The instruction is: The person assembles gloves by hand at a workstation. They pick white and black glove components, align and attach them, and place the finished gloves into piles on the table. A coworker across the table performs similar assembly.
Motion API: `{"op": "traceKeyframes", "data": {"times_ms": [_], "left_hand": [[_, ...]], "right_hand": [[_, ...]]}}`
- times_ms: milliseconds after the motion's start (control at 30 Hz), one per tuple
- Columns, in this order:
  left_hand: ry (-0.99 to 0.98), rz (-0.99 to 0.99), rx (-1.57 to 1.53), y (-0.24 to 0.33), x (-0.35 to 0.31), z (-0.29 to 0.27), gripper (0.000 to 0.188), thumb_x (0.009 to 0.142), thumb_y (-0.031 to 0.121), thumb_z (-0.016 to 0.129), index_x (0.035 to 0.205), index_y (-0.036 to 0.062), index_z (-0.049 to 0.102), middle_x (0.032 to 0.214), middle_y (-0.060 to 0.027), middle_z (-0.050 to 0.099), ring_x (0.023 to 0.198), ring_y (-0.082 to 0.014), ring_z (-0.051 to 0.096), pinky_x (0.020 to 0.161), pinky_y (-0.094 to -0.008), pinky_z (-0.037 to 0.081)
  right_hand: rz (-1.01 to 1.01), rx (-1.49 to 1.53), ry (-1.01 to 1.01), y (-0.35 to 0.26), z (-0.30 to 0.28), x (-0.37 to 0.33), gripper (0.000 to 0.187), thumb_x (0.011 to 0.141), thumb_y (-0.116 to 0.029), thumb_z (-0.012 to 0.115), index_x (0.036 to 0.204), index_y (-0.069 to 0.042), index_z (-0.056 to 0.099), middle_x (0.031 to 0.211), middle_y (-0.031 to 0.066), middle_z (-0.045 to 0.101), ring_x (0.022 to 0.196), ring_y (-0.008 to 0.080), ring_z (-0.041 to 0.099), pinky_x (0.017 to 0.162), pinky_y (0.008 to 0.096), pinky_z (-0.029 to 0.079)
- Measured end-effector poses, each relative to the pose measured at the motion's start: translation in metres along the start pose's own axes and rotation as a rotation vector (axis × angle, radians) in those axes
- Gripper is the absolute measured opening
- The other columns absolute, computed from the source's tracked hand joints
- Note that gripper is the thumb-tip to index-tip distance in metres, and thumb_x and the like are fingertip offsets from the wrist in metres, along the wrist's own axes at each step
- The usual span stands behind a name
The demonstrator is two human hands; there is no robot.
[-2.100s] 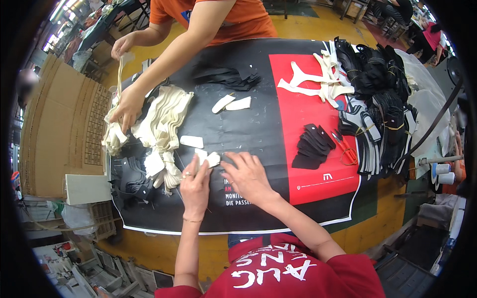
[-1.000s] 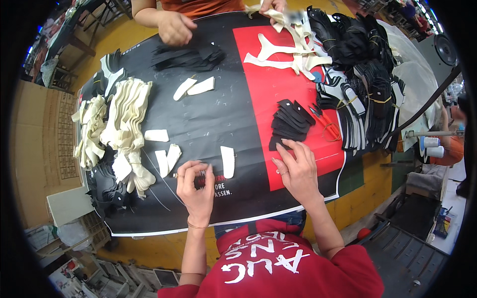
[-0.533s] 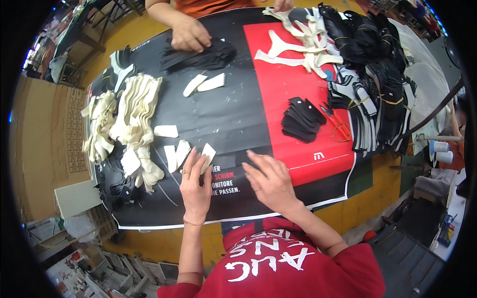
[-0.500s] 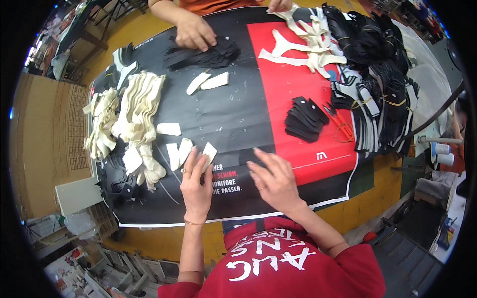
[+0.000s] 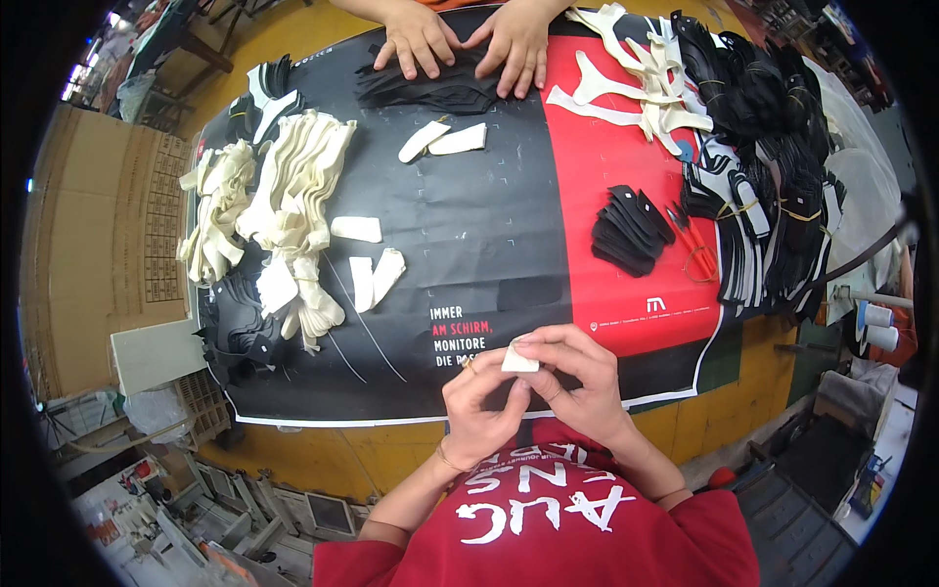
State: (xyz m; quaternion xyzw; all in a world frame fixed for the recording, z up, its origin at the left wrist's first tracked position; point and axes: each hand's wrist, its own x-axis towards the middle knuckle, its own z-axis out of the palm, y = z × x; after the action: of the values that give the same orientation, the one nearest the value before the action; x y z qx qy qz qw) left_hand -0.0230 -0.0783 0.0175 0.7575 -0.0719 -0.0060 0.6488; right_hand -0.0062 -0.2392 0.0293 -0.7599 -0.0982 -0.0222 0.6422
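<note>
Near the table's front edge, my left hand and my right hand meet and pinch a small cream fabric piece between the fingertips. Part of the piece is hidden behind the fingers. Farther left on the mat lie three similar loose pieces: a flat cream strip, an upright cream strip and a slanted cream strip. Two more cream pieces rest farther back at the middle.
Another person's hands touch a black fabric pile. Cream fabric stacks stand left. On the red area are black pieces and red-handled snips. Bundled black-and-white parts crowd the right side.
My hands have come together nearer my body, taking one cream piece off the mat. The other person's second hand has moved onto the black pile. The view has shifted slightly.
</note>
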Motion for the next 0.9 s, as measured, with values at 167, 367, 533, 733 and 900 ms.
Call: {"op": "traceKeyframes", "data": {"times_ms": [167,367,533,733,900], "left_hand": [[0.021,-0.331,-0.681,0.006,-0.011,-0.011,0.028,0.093,-0.003,0.063,0.119,-0.0107,0.06,0.119,-0.019,0.067,0.112,-0.024,0.067,0.099,-0.0355,0.055],[0.038,-0.463,-0.456,0.008,-0.006,-0.016,0.016,0.094,-0.002,0.066,0.108,-0.0099,0.068,0.111,-0.0145,0.069,0.098,-0.0187,0.07,0.089,-0.0292,0.057],[0.092,-0.414,-0.566,0.006,0.0,-0.016,0.017,0.094,-0.004,0.065,0.109,-0.0113,0.068,0.11,-0.0128,0.068,0.094,-0.0187,0.07,0.089,-0.0275,0.057],[0.081,-0.187,-0.104,0.008,0.005,-0.019,0.019,0.091,-0.005,0.067,0.11,-0.006,0.07,0.108,-0.0132,0.07,0.09,-0.0175,0.071,0.079,-0.0271,0.058],[0.038,0.156,0.451,0.012,0.01,-0.011,0.027,0.082,-0.008,0.07,0.108,-0.0018,0.069,0.104,-0.0147,0.069,0.086,-0.0302,0.07,0.074,-0.0351,0.057]], "right_hand": [[-0.258,-0.453,0.065,0.0,-0.003,-0.004,0.037,0.079,-0.001,0.076,0.116,-0.004,0.071,0.108,0.0118,0.066,0.087,0.0241,0.069,0.069,0.0322,0.058],[-0.377,-0.675,-0.018,0.002,0.005,-0.004,0.043,0.076,-0.002,0.074,0.118,0.003,0.068,0.111,0.0131,0.065,0.091,0.0266,0.068,0.075,0.0343,0.058],[-0.316,-0.649,-0.028,-0.003,0.007,-0.003,0.041,0.08,-0.004,0.074,0.12,0.003,0.067,0.117,0.0167,0.064,0.095,0.0289,0.069,0.077,0.0351,0.059],[-0.269,-0.642,-0.044,-0.011,0.006,-0.003,0.036,0.085,-0.007,0.073,0.118,0.006,0.066,0.117,0.0186,0.064,0.095,0.0292,0.07,0.076,0.0348,0.06],[-0.179,-0.698,-0.164,-0.018,0.004,0.0,0.029,0.087,-0.006,0.069,0.112,0.007,0.063,0.111,0.0171,0.064,0.091,0.0274,0.069,0.072,0.0337,0.06]]}}
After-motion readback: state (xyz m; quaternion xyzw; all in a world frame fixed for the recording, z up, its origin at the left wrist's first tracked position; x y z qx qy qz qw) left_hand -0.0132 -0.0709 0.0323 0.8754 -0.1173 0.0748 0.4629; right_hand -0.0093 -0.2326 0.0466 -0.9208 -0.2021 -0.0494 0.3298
